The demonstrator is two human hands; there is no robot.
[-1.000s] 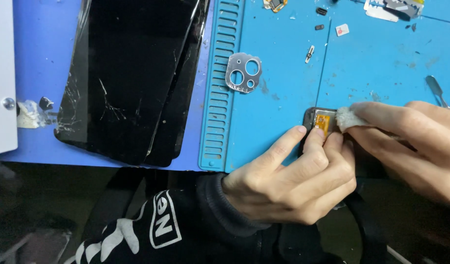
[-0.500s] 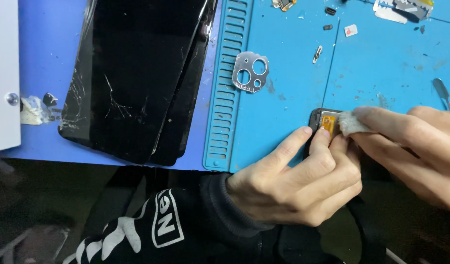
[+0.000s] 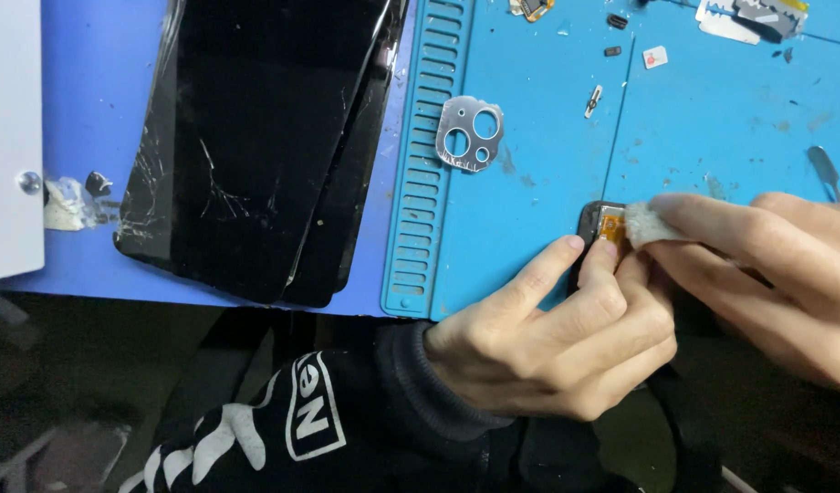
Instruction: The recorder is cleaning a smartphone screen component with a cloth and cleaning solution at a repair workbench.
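Phone part (image 3: 595,222), small, dark, with an orange patch: we log it at the near edge of the teal work mat (image 3: 712,128), right of centre, mostly hidden by fingers. Our left hand (image 3: 566,342) lies curled, knuckles up, forefinger stretched along the part's left side, fingertips pinning it down. Our right hand (image 3: 776,274) comes in from the right, fingers pinched on a white wad (image 3: 646,223) pressed against the orange patch. Open mat lies far and left of the part, up to a metal camera frame (image 3: 470,132); small screws and blades sit well apart at the far edge. Two cracked black screens (image 3: 255,137) overlap on the blue surface left of the mat's ribbed border.
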